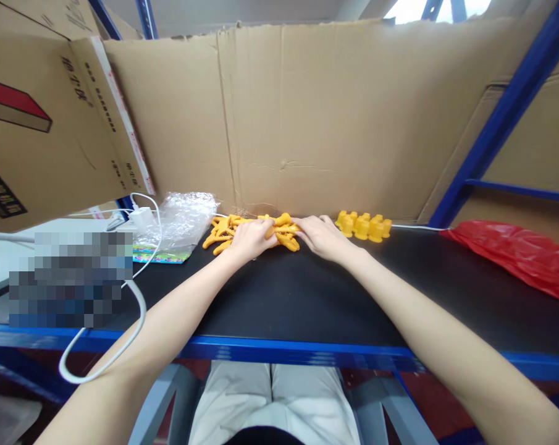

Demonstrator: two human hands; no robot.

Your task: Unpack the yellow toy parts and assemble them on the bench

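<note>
Both hands meet on a heap of orange pieces [242, 232] lying at the back of the black shelf [307, 296], just in front of the cardboard wall [335, 117]. The left hand [252, 240] is curled over the middle of the heap, fingers closed on one or two pieces; the right hand [323, 237] touches the heap's right end, but whether its fingers pinch anything I cannot tell. The pieces look like small moulded plastic: light, stiff, smooth and probably apt to slide over each other, so a pinch across one narrow arm seems the surest hold (their exact shape is too small to make out). A row of yellow caps [365, 226] stands just right of the right hand. Left of the heap lie a clear bag [181, 219] and a white charger [141, 217] with its cable [121, 346]; a red bag [515, 256] lies far right. The shelf has a blue edge, and a cardboard box sits to the left.
</note>
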